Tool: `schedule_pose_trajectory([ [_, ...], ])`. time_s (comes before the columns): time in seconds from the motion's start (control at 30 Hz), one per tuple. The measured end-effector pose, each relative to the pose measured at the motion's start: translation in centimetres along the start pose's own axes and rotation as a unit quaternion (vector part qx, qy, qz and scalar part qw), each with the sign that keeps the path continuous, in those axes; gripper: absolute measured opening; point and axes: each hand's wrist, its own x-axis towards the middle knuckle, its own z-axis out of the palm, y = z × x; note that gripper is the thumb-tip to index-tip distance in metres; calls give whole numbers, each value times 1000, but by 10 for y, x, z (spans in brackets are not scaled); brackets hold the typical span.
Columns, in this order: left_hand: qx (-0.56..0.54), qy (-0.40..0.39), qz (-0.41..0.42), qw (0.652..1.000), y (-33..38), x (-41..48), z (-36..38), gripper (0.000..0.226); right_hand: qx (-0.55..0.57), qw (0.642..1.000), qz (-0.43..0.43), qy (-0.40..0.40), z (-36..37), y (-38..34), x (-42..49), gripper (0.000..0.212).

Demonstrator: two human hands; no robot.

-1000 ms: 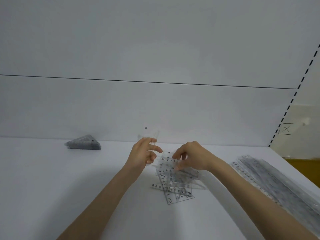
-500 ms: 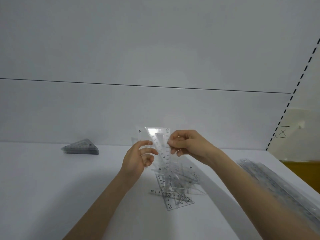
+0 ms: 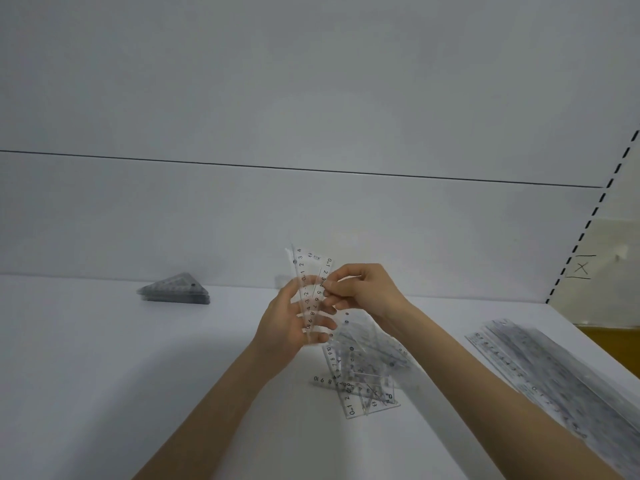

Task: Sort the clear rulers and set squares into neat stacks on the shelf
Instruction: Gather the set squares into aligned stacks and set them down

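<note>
- In the head view, above the middle of the white shelf [image 3: 104, 393]: a small bundle of clear set squares [image 3: 304, 268], held upright in the left hand [image 3: 284, 323], fingers curled round the lower half and seen through the plastic.
- At the bundle's right edge: pinched by the right hand [image 3: 370, 292], thumb and fingertips closed on the plastic, remaining fingers bent.
- Printed on the held pieces: black scale digits, 1 to 4 plain near the top, running to 10 lower down; a small round logo beside the top scale, too small to read.
- Just below and right of the hands, flat on the shelf: a loose pile [image 3: 367, 375] of clear set squares and short rulers, crossed over one another; legible there "10 9 8" at the left edge and "0-1 2" at the near corner.
- Far left, near the back panel [image 3: 311, 220]: a neat stack of triangles [image 3: 175, 291], edges aligned, print too blurred to read.
- Along the right side: long rulers [image 3: 540, 375] lying side by side and overlapping, digits mostly blurred.
- Beyond the dashed line [image 3: 588, 223] at the right: a hand-drawn box with an X [image 3: 581, 268] on a pale surface.
</note>
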Motion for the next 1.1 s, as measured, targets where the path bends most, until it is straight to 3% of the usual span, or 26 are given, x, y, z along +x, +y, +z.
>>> schedule_pose_trajectory([
  [0.1,-4,-14,-4,1000,-2,2,-1,30,-35,999,-7,16,0,0,1,5],
  [0.2,55,-12,5,998,-5,6,-1,26,-145,988,-41,25,-4,-2,1,13],
  [0.37,54,16,-1,998,-8,12,-8,20,-350,932,-82,43,-39,-2,-2,15],
  [0.5,49,29,9,998,-9,13,-11,21,-490,870,7,-51,-62,12,-13,34],
  [0.67,30,33,5,999,-11,18,-15,22,-543,834,10,-95,-54,18,-32,56],
  [0.9,16,29,-2,999,-15,19,-13,24,-543,838,-24,-42,-55,22,-41,35],
  [1.0,14,31,-5,999,-15,18,-13,23,-479,878,-16,-5,-58,23,-41,38],
  [1.1,8,36,1,999,-15,17,-13,23,-389,921,-6,18,-64,21,-42,25],
])
